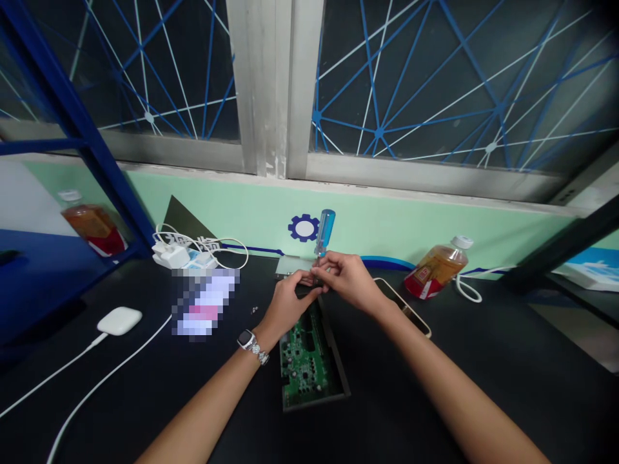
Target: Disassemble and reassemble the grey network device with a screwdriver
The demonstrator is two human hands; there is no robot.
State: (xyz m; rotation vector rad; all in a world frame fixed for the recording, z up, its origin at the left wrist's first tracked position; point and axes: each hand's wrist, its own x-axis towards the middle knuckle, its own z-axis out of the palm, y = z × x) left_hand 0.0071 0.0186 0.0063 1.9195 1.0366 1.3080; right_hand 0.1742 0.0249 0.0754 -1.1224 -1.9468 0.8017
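A screwdriver (pixel 325 231) with a clear blue handle stands nearly upright over the far end of a green circuit board (pixel 307 364). My right hand (pixel 349 278) is closed, its thumb and fingers pinching the screwdriver just below the handle. My left hand (pixel 289 301) meets it there, fingers curled in and thumb bent toward the shaft; what lies between them is hidden. The board sits in a dark, shallow metal frame (pixel 340 370). A pale plate (pixel 286 265) shows behind my hands at the frame's far end. Some tiny metal pieces, perhaps screws (pixel 254 310), lie left of my left hand.
Left on the black table (pixel 145 399) are a white charging case (pixel 119 320) with a cable, a blurred-out phone-like screen (pixel 206 306) and white plugs (pixel 171 254). On the right, a phone (pixel 416 317) lies partly behind my forearm, near a drink bottle (pixel 435 269).
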